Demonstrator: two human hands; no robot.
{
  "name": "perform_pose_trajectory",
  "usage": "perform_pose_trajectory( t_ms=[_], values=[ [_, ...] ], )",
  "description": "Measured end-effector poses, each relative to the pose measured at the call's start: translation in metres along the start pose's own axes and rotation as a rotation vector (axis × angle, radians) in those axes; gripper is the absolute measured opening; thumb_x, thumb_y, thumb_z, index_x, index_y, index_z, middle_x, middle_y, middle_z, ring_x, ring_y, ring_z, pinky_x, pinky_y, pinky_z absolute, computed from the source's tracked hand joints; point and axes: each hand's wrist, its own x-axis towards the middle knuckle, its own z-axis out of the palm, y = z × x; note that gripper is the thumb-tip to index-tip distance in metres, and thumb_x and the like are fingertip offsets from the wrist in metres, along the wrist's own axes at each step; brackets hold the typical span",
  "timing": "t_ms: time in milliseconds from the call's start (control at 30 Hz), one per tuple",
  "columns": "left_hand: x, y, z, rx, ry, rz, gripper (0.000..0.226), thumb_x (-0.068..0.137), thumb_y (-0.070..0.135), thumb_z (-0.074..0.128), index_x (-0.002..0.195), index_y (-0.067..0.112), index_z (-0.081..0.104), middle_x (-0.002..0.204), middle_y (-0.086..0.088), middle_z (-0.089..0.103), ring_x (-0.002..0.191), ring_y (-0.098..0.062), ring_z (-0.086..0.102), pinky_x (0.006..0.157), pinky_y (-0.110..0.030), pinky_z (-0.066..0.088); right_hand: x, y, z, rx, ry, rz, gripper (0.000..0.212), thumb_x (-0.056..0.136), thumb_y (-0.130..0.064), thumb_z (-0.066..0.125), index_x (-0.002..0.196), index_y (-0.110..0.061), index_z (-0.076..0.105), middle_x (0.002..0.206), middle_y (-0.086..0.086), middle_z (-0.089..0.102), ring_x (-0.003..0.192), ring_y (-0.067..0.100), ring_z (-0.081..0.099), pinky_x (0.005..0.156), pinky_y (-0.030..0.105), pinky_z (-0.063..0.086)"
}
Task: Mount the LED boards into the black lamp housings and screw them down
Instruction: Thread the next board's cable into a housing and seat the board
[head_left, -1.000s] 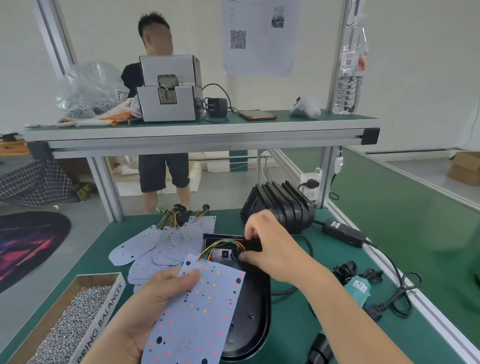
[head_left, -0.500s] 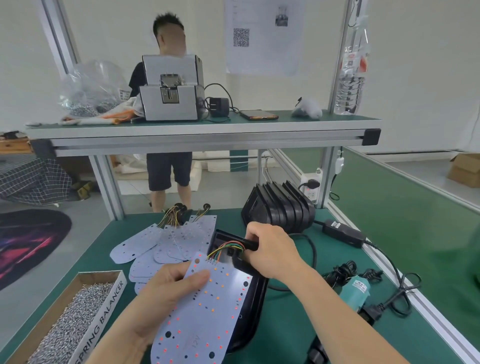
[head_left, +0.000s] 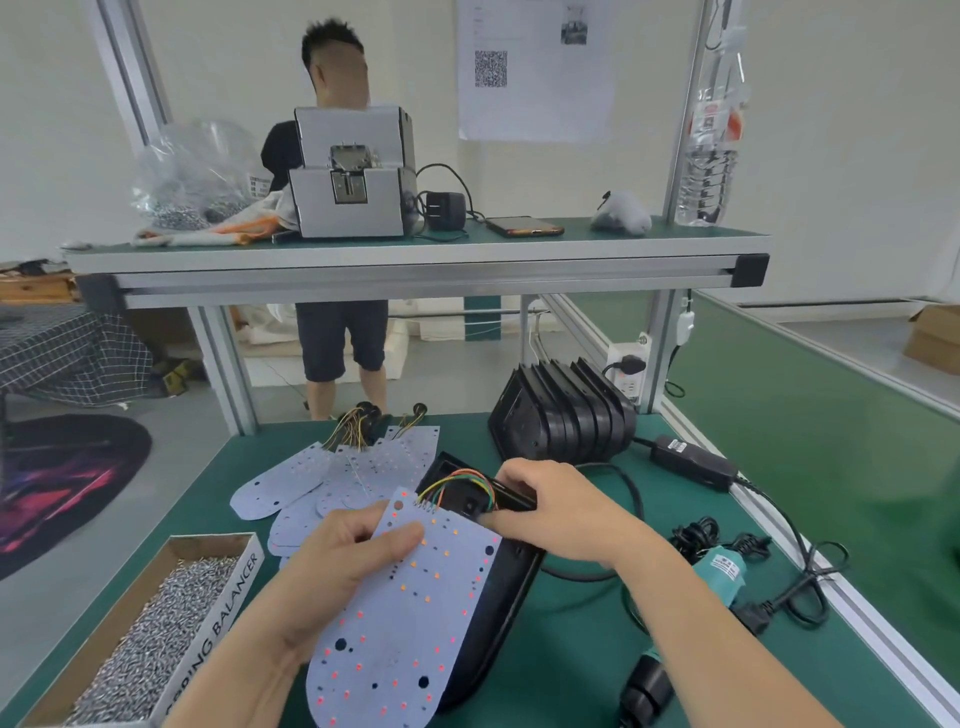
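Observation:
My left hand (head_left: 332, 564) holds a white LED board (head_left: 410, 618) by its upper left edge, thumb on top. The board lies tilted over a black lamp housing (head_left: 498, 603) on the green bench. Coloured wires (head_left: 457, 483) run from the board's top edge into the housing's upper end. My right hand (head_left: 561, 506) grips that upper end, fingers curled round its rim. Several more LED boards (head_left: 332, 478) with wire tails lie fanned out behind. A stack of black housings (head_left: 561, 415) stands on edge at the back.
A cardboard box of screws (head_left: 140, 644) sits at the front left. A teal electric screwdriver (head_left: 722, 566) with black cables and a power adapter (head_left: 691, 462) lies on the right. A shelf (head_left: 415, 260) above carries a grey screw feeder (head_left: 353, 182). A person stands behind the bench.
The housing and board have been tilted up and turned, with the board now lying more over the housing. My right hand has shifted along the housing's top end.

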Motion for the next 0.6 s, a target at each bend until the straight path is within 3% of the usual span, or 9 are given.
perform_pose_trajectory(
  t_ms=[100,233,367,500,600],
  values=[
    [0.001,-0.001,-0.005,-0.052,-0.012,-0.027,0.039,0.082,0.025,0.073,0.098,-0.010,0.070,0.100,-0.037,0.068,0.077,-0.037,0.069,0.070,-0.041,0.054,-0.003,0.000,-0.004,0.235,-0.047,0.050,0.026,0.083,-0.037,0.069,0.092,-0.013,0.070,0.077,0.001,0.063,0.074,0.008,0.052,0.073,0.030,0.043],
    [0.001,-0.003,-0.005,-0.067,-0.034,-0.021,0.038,0.084,0.025,0.068,0.098,-0.010,0.070,0.099,-0.038,0.067,0.077,-0.038,0.069,0.067,-0.041,0.057,-0.002,0.005,-0.001,0.212,0.005,0.042,0.011,0.089,-0.011,0.067,0.095,-0.013,0.076,0.088,0.020,0.070,0.075,0.013,0.055,0.076,0.035,0.048],
    [0.001,-0.003,0.002,-0.010,-0.056,0.041,0.034,0.081,0.026,0.070,0.088,-0.007,0.073,0.092,-0.023,0.071,0.073,-0.031,0.071,0.061,-0.035,0.056,-0.002,0.006,0.002,0.255,0.002,0.044,0.008,0.088,-0.007,0.070,0.086,-0.015,0.071,0.075,0.011,0.064,0.071,0.014,0.052,0.070,0.033,0.042],
    [-0.002,-0.002,0.011,0.110,-0.087,0.157,0.036,0.086,0.027,0.071,0.094,-0.008,0.073,0.104,-0.007,0.065,0.096,-0.026,0.068,0.084,-0.037,0.055,0.001,0.000,0.008,0.301,0.052,0.073,0.010,0.071,-0.006,0.065,0.080,-0.011,0.066,0.069,0.002,0.058,0.067,0.014,0.049,0.066,0.029,0.038],
    [-0.002,-0.003,0.012,0.102,-0.094,0.175,0.039,0.085,0.029,0.067,0.097,-0.007,0.074,0.112,-0.011,0.061,0.100,-0.029,0.067,0.088,-0.040,0.055,0.004,0.001,0.010,0.227,0.067,0.099,0.006,0.071,-0.003,0.061,0.074,-0.007,0.064,0.063,0.001,0.050,0.063,0.013,0.043,0.061,0.028,0.033]
  ],
)
